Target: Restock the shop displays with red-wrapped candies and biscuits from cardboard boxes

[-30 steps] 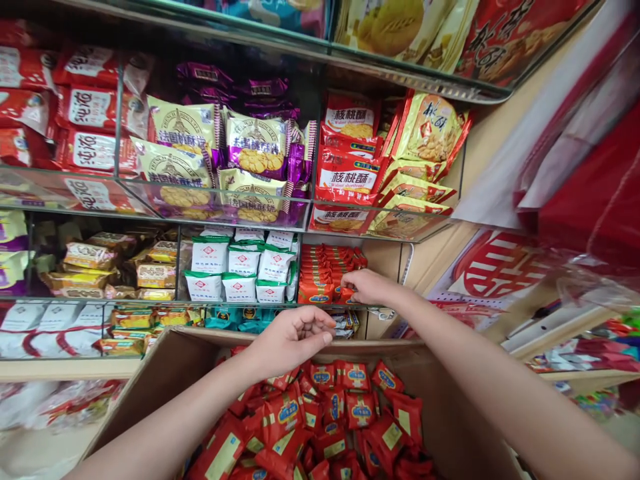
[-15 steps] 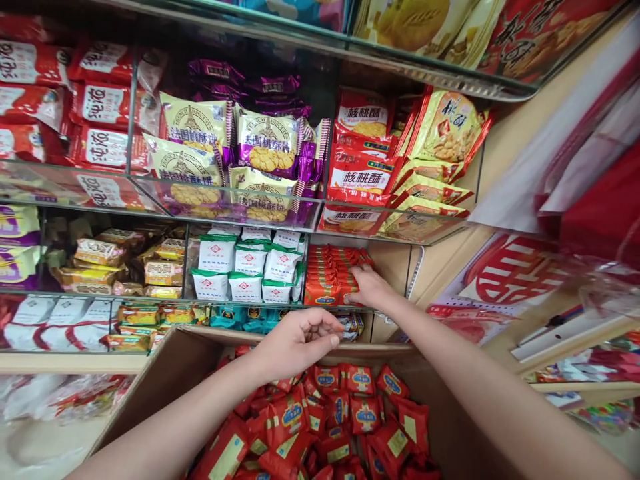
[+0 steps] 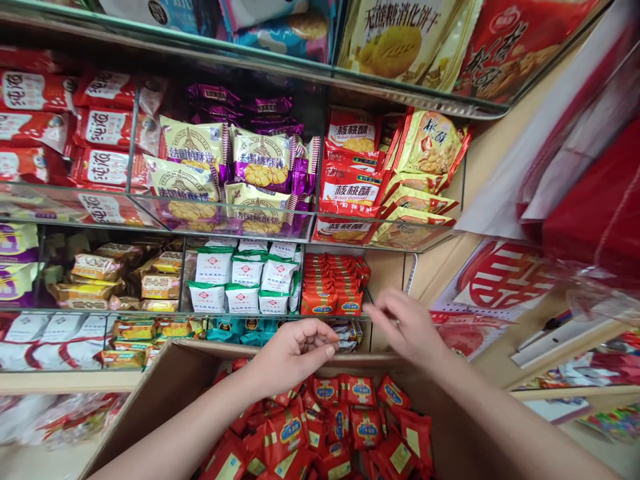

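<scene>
My right hand (image 3: 403, 327), blurred, is in the air over the far right side of the cardboard box (image 3: 165, 387). It is just right of the stacked red biscuit packets (image 3: 320, 303) on the shelf and apart from them. Its fingers look apart, with nothing visible between them. My left hand (image 3: 300, 353) hovers over the box's far edge, fingers curled in and thumb close to them; I see nothing in its hollow. Below both hands, many loose red packets (image 3: 290, 430) lie jumbled in the box.
White-and-green packets (image 3: 245, 270) stand left of the red stack, behind a low clear shelf front. Above are walnut shortbread packets (image 3: 350, 190) and purple biscuit packets (image 3: 263, 160). Hanging red-and-white goods (image 3: 590, 160) crowd the right side. A wooden side panel (image 3: 450, 267) borders the shelves.
My right hand has let go of the red packets on the shelf and moved back to the right and down. My left hand has barely moved. The view has tilted up slightly.
</scene>
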Tool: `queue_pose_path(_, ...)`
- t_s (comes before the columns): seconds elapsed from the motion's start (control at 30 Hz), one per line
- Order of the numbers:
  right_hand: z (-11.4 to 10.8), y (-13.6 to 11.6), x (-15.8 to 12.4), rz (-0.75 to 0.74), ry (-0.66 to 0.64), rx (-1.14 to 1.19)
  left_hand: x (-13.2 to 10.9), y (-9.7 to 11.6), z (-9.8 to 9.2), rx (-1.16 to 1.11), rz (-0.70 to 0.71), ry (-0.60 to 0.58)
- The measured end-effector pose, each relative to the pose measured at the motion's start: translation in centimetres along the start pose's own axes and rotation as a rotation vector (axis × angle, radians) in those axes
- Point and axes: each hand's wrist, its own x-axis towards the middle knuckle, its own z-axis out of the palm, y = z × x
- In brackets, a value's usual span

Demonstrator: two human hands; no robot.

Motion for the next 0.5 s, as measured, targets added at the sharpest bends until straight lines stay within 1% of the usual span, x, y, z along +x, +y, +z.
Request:
queue_pose_path(0.03,0.0,-1.0,-1.8,-0.083,-0.057,0.008,0.0,0.0,0.0,0.001,0.003,0.002)
queue_pose_path(0.07,0.4,-1.8,-3.8,-0.151,-0.156,-0.001,0.0,0.0,0.0,0.007,0.003,0.005)
queue_pose_path(0.1,1.1,-2.3,-5.8,-0.188,-0.296,-0.022,0.0,0.0,0.0,0.015,-0.002,0.009)
queue_pose_path(0.13,2.2,-2.6,-7.7,-0.184,-0.466,-0.048,0.1,0.0,0.0,0.021,-0.011,0.015)
queue_pose_path(0.17,3.5,-2.8,-9.3,-0.13,-0.637,-0.078,0.1,0.1,0.1,0.025,-0.022,0.018)
queue_pose_path(0.23,5.9,-2.6,-11.7,0.073,-0.93,-0.17,0.1,0.2,0.2,0.03,-0.029,0.02)
queue_pose_path(0.27,6.9,-2.4,-12.4,0.18,-1.037,-0.213,0.1,0.2,0.3,0.031,-0.025,0.02)
queue_pose_path(0.3,7.6,-2.3,-12.8,0.273,-1.106,-0.252,0.1,0.2,0.3,0.03,-0.019,0.019)
queue_pose_path(0.33,8.1,-2.2,-12.9,0.344,-1.14,-0.287,0.1,0.3,0.4,0.029,-0.012,0.02)
queue_pose_path(0.37,8.3,-2.1,-12.9,0.389,-1.14,-0.314,0.0,0.3,0.5,0.025,-0.008,0.023)
queue_pose_path(0.43,8.3,-2.0,-12.9,0.418,-1.065,-0.325,0.0,0.3,0.5,0.019,-0.009,0.029)
queue_pose_path(0.5,8.2,-1.8,-13.1,0.401,-0.978,-0.252,0.0,0.4,0.5,0.028,-0.012,0.033)
